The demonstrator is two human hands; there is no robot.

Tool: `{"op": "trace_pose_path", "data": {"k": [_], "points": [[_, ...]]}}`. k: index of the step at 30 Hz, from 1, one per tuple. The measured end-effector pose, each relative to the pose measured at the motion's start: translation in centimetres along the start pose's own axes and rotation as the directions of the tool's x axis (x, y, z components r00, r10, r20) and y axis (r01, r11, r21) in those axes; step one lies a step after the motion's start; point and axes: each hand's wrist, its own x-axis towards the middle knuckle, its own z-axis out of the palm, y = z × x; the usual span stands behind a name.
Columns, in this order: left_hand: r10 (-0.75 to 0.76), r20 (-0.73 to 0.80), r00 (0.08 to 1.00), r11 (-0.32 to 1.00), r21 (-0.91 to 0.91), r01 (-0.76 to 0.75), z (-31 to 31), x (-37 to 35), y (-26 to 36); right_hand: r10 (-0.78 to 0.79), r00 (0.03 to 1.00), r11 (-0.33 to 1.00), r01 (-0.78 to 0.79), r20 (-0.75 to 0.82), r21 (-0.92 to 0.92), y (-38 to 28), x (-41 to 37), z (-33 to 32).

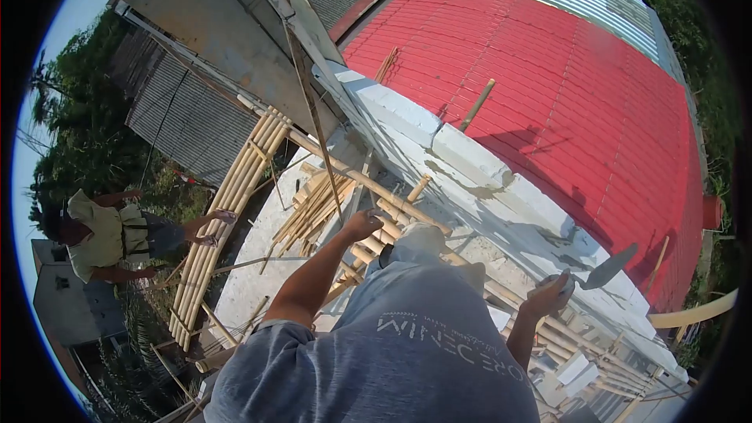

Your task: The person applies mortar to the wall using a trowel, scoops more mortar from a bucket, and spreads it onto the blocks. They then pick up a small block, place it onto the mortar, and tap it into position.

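In my right hand (pixel 551 294) is a trowel (pixel 611 267), its grey blade pointing outward over the top of the white block wall (pixel 471 155). Grey mortar (pixel 487 190) lies in patches along the wall. My left hand (pixel 363 225) is closed, with the fingers curled, above the bamboo poles (pixel 368 186). Whether anything is inside that fist I cannot make out.
Beyond the wall lies a red corrugated roof (pixel 517 63). Bamboo scaffold poles (pixel 227 227) run at the left, where another person (pixel 110 235) stands. Split bamboo strips (pixel 313 211) are piled below. A large panel (pixel 227 31) leans at upper left.
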Motion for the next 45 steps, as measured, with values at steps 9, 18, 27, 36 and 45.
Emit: {"op": "trace_pose_path", "data": {"k": [9,18,27,36,45], "points": [[0.174,0.177,0.969,0.979,0.075,-0.189,-1.8,7.1,5.7,-0.058,0.970,0.997,0.068,-0.238,0.034,0.1,-3.1,-2.3],[0.054,0.480,0.876,0.939,0.273,-0.208,-4.4,6.5,13.1,0.026,0.924,0.996,0.011,-0.381,0.094,1.3,-5.4,-4.3],[0.482,0.578,0.659,0.715,0.175,-0.677,-0.4,13.6,10.9,0.046,0.903,0.925,0.123,-0.428,0.360,0.0,-5.0,-1.4],[0.542,0.586,0.602,0.765,-0.049,-0.642,3.0,9.1,25.5,0.090,0.869,0.925,0.108,-0.487,0.364,3.8,-8.5,-2.8],[0.484,0.703,0.521,0.631,0.132,-0.765,18.2,12.0,37.3,0.311,0.905,0.882,-0.161,-0.290,0.443,12.7,-9.0,-5.2]]}}
